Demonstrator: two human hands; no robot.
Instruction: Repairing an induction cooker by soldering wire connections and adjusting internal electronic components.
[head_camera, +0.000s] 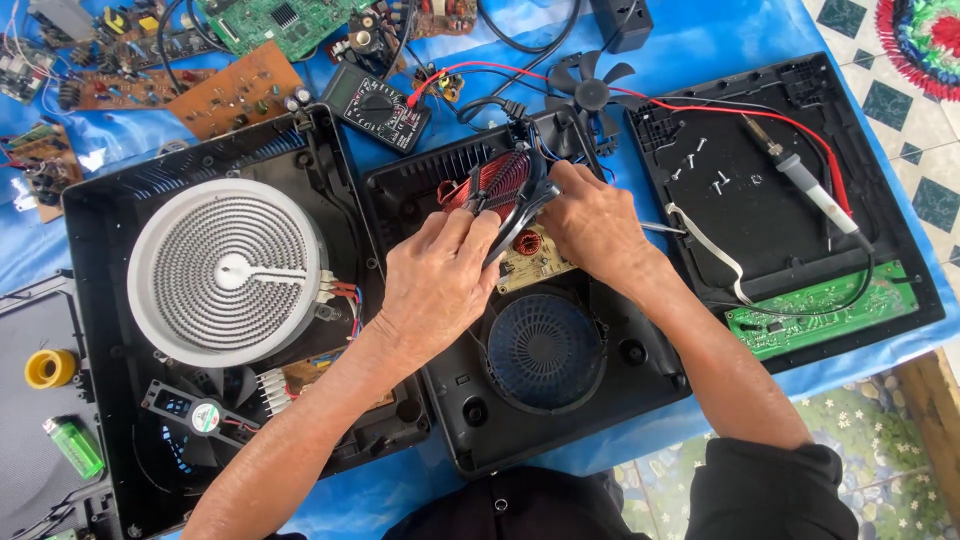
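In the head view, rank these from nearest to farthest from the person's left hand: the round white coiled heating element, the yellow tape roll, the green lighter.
From the left hand:
1. Round white coiled heating element, just to its left in the open black casing.
2. Yellow tape roll, far left.
3. Green lighter, far left, lower; nearly level with the roll, a close call.

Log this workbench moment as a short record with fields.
surface: blue sheet
left hand: left hand on dark pliers over the middle black casing
right hand: right hand at a red finned part beside the pliers
left casing: round coiled heating element, small fan
right casing: loose screws, green circuit board, soldering iron
behind: multimeter
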